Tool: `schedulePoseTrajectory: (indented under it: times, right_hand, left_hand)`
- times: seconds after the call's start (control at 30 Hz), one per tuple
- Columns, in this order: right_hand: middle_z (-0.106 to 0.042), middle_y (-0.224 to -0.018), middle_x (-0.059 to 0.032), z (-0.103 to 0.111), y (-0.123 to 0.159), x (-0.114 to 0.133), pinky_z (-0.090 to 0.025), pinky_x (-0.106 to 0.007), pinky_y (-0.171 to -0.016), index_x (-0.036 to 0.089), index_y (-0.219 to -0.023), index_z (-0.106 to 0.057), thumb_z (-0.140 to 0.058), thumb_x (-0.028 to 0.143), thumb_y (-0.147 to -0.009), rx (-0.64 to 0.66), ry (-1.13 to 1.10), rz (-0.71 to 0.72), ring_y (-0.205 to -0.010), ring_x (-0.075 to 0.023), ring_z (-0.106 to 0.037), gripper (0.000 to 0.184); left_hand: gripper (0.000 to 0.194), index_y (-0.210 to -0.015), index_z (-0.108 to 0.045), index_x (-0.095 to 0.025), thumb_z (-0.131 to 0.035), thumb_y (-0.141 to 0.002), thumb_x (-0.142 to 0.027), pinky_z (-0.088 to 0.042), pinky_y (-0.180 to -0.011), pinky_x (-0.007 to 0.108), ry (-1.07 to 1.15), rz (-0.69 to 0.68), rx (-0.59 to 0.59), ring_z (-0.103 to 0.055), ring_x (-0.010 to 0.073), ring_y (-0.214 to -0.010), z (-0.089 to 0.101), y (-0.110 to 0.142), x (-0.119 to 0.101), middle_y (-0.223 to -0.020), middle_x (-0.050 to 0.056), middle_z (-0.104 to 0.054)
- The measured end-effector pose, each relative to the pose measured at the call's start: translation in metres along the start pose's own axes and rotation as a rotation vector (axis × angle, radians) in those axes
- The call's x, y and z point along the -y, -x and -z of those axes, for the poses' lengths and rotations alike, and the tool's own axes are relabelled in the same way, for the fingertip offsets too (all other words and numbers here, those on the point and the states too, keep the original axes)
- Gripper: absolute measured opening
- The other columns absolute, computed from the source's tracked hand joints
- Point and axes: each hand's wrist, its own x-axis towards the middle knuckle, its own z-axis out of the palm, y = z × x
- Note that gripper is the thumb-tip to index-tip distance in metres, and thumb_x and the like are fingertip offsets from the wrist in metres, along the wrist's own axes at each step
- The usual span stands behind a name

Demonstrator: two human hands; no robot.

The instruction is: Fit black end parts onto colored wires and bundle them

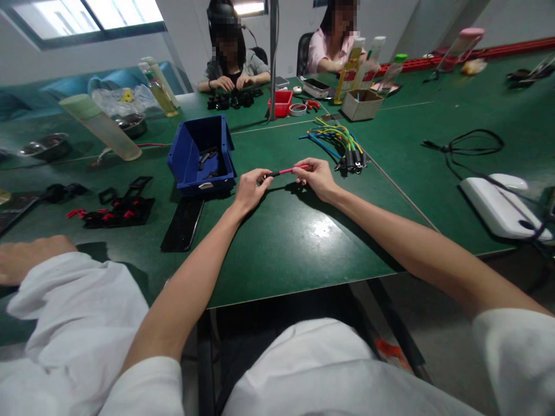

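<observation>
My left hand pinches the black sleeve at one end of a short red wire. The fingers of my right hand are closed on the wire's other end, so it stretches level between both hands just above the table. Left of my left hand stands a blue bin with small black pieces inside. Beyond my right hand lies a bundle of yellow, green and blue wires with black sleeves and metal ends.
A black phone lies before the bin on the green table. Black-and-red parts are further left, near a co-worker's arm. At right sits a white device with a black cable. Two people sit opposite.
</observation>
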Motion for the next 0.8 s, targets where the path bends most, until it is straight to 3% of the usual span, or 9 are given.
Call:
schedulePoseTrajectory:
  times: [0.43,0.8]
  right_hand:
    - [-0.063,-0.058,-0.0007,-0.0011,0.0003,0.0008,-0.041,-0.019,-0.042,0.014,-0.078,-0.066,-0.083,0.036,-0.064,-0.007,0.003,-0.006,-0.050,-0.0100,-0.058,0.031]
    - [-0.070,-0.069,-0.0056,-0.0001,-0.0005,0.0010,-0.040,-0.018,-0.041,0.013,-0.080,-0.067,-0.082,0.044,-0.067,0.018,0.024,-0.034,-0.052,-0.0093,-0.059,0.036]
  left_hand:
    - [0.019,-0.098,-0.071,-0.016,-0.062,-0.084,-0.027,-0.047,-0.066,0.026,-0.014,-0.016,-0.012,-0.059,0.0117,-0.066,-0.0006,0.0001,-0.0010,-0.086,0.004,-0.071]
    - [0.016,-0.095,-0.071,-0.016,-0.063,-0.082,-0.022,-0.048,-0.070,0.027,-0.023,-0.070,-0.046,-0.059,0.0122,-0.065,-0.0014,0.0001,0.0011,-0.087,0.004,-0.072]
